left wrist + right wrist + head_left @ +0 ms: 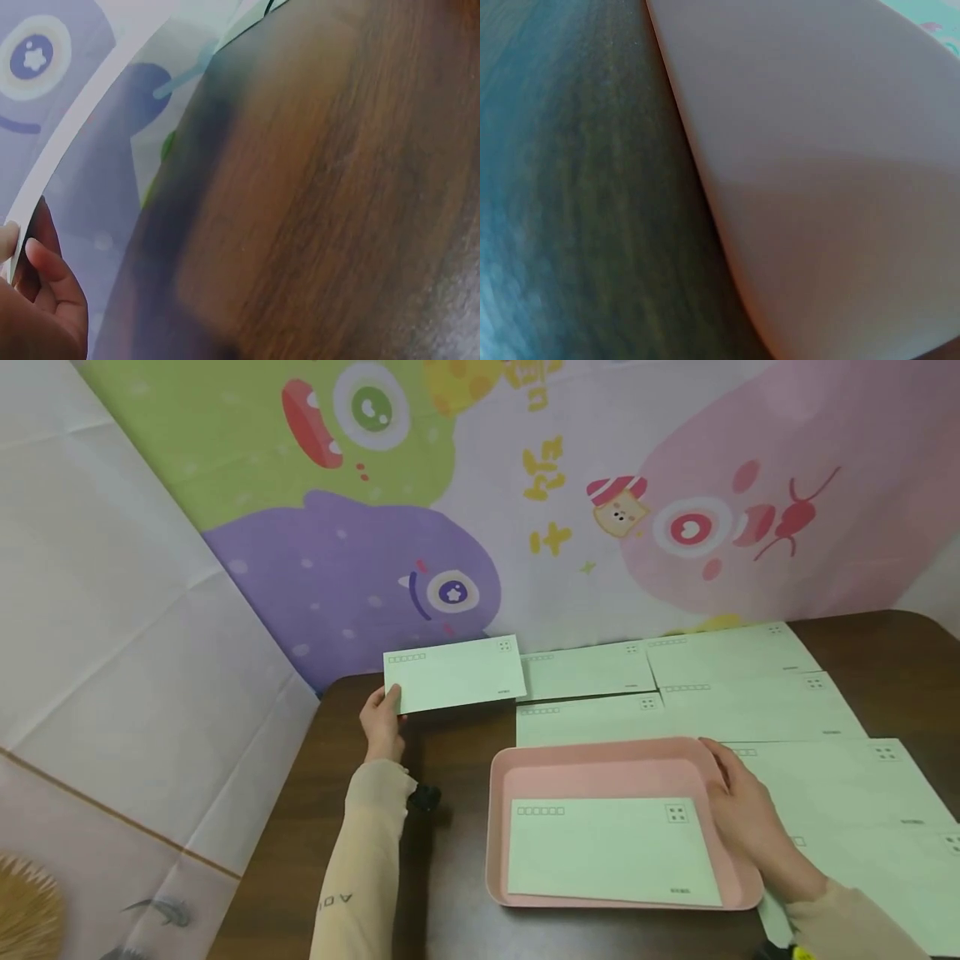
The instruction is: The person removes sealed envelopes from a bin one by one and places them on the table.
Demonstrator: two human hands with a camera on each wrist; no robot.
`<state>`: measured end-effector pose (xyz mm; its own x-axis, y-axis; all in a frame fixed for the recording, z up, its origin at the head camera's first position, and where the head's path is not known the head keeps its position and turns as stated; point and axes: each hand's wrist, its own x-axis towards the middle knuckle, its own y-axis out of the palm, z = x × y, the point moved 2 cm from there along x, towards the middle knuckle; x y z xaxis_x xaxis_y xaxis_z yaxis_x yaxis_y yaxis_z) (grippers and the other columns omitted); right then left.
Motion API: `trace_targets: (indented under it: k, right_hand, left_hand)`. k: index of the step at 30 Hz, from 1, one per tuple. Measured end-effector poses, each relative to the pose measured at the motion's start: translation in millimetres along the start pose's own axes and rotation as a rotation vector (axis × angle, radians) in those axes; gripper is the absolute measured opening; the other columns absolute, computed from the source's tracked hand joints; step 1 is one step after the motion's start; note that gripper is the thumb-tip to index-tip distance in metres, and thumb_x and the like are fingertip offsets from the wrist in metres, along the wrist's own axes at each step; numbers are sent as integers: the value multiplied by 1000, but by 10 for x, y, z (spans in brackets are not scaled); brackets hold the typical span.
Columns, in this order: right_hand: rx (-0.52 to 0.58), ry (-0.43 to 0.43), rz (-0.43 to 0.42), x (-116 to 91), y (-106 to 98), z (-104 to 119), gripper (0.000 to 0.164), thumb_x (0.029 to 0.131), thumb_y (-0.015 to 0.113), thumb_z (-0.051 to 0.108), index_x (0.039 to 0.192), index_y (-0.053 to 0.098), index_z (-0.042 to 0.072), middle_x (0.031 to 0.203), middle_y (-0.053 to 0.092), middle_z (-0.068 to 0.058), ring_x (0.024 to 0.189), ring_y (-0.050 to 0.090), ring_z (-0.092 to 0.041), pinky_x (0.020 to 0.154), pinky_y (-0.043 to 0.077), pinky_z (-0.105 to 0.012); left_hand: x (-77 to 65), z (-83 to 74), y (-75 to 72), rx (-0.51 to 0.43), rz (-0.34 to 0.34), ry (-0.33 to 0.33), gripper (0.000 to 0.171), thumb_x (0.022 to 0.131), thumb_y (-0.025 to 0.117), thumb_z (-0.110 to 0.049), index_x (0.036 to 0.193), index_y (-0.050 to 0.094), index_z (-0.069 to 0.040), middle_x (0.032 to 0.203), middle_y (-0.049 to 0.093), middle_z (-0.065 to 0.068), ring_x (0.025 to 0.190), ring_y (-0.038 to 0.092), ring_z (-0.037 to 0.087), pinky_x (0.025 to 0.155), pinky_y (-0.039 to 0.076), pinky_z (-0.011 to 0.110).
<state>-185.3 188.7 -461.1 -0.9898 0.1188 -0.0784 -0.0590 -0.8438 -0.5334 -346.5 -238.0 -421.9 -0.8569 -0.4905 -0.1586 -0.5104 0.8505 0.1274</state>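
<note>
In the head view my left hand [383,725] pinches a pale green envelope [453,675] by its lower left corner, thumb on the front. The envelope is raised at the table's back left. From the left wrist view, the same envelope shows as a thin curved edge [56,154] between thumb and fingers. My right hand [753,822] grips the right rim of a pink tray [600,760], thumb over the edge. Inside the tray lies another pale green envelope [607,852]. The pink tray wall [817,150] fills most of the right wrist view, where the hand is hidden.
Several pale green envelopes [757,710] lie in rows on the dark wooden table [465,860], behind the tray and to its right. A cartoon-printed cloth [360,560] hangs along the table's back edge. A white panel [150,610] stands at the left.
</note>
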Motion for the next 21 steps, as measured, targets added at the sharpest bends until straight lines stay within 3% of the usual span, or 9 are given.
trace_targets:
  k: [7,16,21]
  right_hand:
    - [-10,1,-3,-2,7,-17,51,98,25,18,146,12,7,143,26,-25,129,27,-45,97,29,-60]
    - [-7,3,2,-3,11,2,51,98,25,19,146,12,8,144,26,-25,130,26,-44,98,28,-59]
    - [0,13,0,3,0,2,52,97,24,18,146,11,9,146,22,-24,132,22,-43,100,25,-60]
  left_hand:
    - [-12,76,20,-14,7,-48,18,87,60,-20,97,57,-5,91,49,3,72,47,10,50,40,16]
    - [-51,20,50,-12,12,-113,35,91,53,-18,121,50,0,98,45,3,76,43,11,54,41,20]
    - [90,115,71,6,-7,-90,34,90,55,-24,116,51,-4,100,45,0,71,42,7,56,41,19]
